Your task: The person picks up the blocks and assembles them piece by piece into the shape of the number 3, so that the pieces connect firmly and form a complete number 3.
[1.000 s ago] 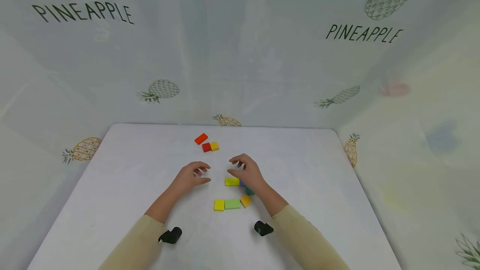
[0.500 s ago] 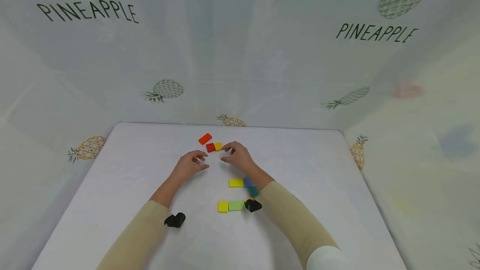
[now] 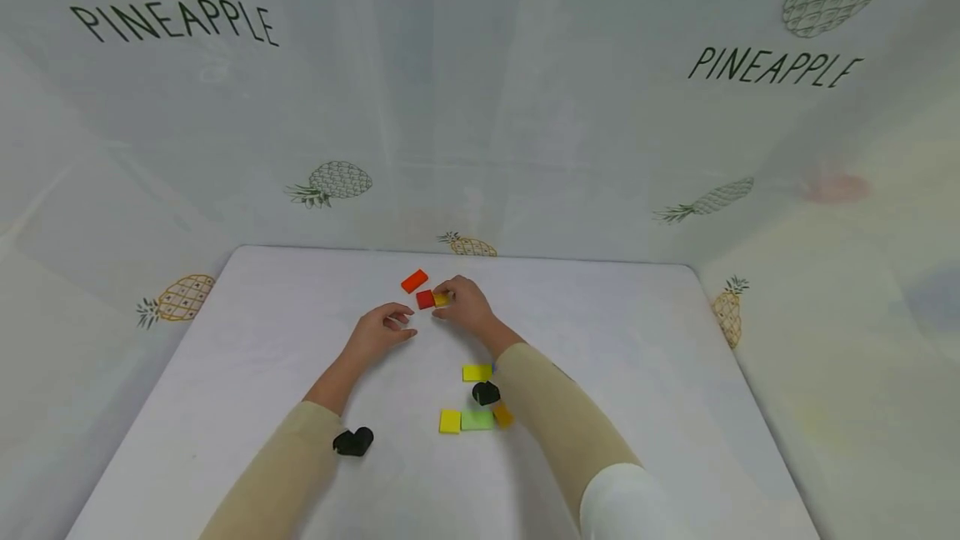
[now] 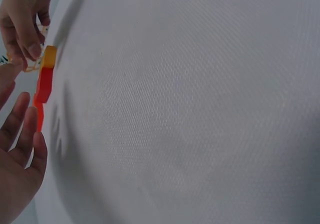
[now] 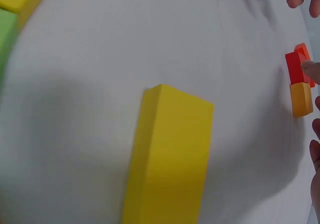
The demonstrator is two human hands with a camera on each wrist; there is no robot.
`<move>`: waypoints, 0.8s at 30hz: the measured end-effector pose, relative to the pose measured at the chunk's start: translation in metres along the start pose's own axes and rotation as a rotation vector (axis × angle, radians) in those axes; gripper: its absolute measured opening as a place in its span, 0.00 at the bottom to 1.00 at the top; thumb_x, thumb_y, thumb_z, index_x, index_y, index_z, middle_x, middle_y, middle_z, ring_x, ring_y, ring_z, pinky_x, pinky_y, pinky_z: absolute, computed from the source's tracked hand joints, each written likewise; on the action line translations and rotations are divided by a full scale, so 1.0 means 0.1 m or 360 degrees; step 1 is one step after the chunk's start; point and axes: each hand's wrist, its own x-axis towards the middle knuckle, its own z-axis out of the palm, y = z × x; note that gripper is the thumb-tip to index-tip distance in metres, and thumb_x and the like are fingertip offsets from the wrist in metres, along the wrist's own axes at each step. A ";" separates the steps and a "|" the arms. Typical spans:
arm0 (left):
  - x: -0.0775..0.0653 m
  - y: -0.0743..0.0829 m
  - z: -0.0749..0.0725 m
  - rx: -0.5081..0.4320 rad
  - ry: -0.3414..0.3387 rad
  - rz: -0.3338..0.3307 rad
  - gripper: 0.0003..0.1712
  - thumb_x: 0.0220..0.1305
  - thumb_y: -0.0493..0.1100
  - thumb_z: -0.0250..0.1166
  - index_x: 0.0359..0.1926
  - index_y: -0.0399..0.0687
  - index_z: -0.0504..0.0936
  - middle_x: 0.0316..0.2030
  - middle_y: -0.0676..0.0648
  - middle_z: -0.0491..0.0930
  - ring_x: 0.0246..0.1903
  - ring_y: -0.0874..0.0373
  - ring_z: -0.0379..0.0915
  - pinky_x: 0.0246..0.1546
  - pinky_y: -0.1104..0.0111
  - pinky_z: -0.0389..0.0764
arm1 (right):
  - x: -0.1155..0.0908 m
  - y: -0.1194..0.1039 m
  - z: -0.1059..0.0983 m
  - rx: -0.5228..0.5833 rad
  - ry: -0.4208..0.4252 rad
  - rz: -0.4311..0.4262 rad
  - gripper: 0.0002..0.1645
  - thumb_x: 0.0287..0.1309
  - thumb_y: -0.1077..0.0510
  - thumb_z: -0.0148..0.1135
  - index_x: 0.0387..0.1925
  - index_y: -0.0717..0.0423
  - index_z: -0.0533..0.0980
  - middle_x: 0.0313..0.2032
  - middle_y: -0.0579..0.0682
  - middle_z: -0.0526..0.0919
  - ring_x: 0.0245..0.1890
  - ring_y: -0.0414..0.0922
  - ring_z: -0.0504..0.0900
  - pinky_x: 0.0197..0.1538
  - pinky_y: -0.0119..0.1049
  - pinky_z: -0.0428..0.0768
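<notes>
A small orange-yellow rectangular block [image 3: 442, 300] lies flat on the smooth white tabletop [image 3: 285, 332], towards its far edge and well apart from the left and right edges. It has plain flat faces, and one end meets a small bright red block [image 3: 425, 299], the two forming a short row. The bare right hand [image 3: 467, 307] is over the orange-yellow block, thumb and fingers parted to either side of it and partly hiding it; whether the fingertips touch it, I cannot tell. Just beyond the red block, an orange-red oblong block [image 3: 414, 281] lies at a slant, between the row and the far edge. The bare left hand [image 3: 372, 334] is near the red block on the other side, its fingers loosely curved, thumb apart, holding nothing. White surface runs from that hand to the left edge, and a wide stretch lies between the right forearm and the right edge. Nearer the person, a yellow oblong block [image 3: 477, 372] lies partly beneath the line of the beige right sleeve [image 3: 562, 415], with a sliver of blue beside it. Nearer still, a yellow square block [image 3: 450, 422], a light green oblong block [image 3: 477, 420] and an amber block [image 3: 503, 415] sit in a row, the sleeve overlapping the last. A black wrist device [image 3: 486, 392] hangs in view above these. Past the far edge rises a pale pineapple-print sheet [image 3: 480, 123].
</notes>
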 end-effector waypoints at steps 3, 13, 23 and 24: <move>0.00 -0.03 0.00 -0.0022 0.0022 0.0011 0.21 0.56 0.41 0.74 0.50 0.40 0.82 0.39 0.45 0.81 0.37 0.52 0.75 0.40 0.61 0.77 | 0.07 -0.01 0.02 -0.0100 0.0002 -0.0030 0.22 0.53 0.53 0.74 0.51 0.49 0.82 0.44 0.45 0.79 0.45 0.43 0.73 0.53 0.35 0.74; -0.04 -0.11 -0.03 0.0017 0.0056 -0.0028 0.20 0.57 0.42 0.73 0.50 0.43 0.82 0.39 0.48 0.80 0.37 0.53 0.75 0.40 0.62 0.77 | 0.20 -0.01 0.11 -0.0351 -0.0018 -0.0077 0.24 0.54 0.50 0.73 0.54 0.46 0.81 0.46 0.47 0.76 0.46 0.44 0.72 0.53 0.34 0.73; -0.05 -0.14 -0.05 0.0038 0.0068 -0.0051 0.20 0.58 0.43 0.72 0.51 0.44 0.82 0.40 0.48 0.80 0.38 0.54 0.74 0.41 0.63 0.76 | 0.22 0.00 0.14 -0.0277 0.0028 -0.0070 0.21 0.54 0.52 0.73 0.50 0.48 0.83 0.44 0.47 0.76 0.47 0.45 0.72 0.54 0.35 0.73; -0.05 -0.13 -0.05 0.0033 0.0069 -0.0049 0.20 0.58 0.42 0.72 0.51 0.44 0.82 0.40 0.48 0.80 0.38 0.54 0.74 0.41 0.62 0.76 | 0.23 -0.01 0.14 -0.0256 0.0029 -0.0074 0.21 0.54 0.52 0.73 0.50 0.48 0.83 0.44 0.47 0.76 0.47 0.45 0.72 0.54 0.35 0.73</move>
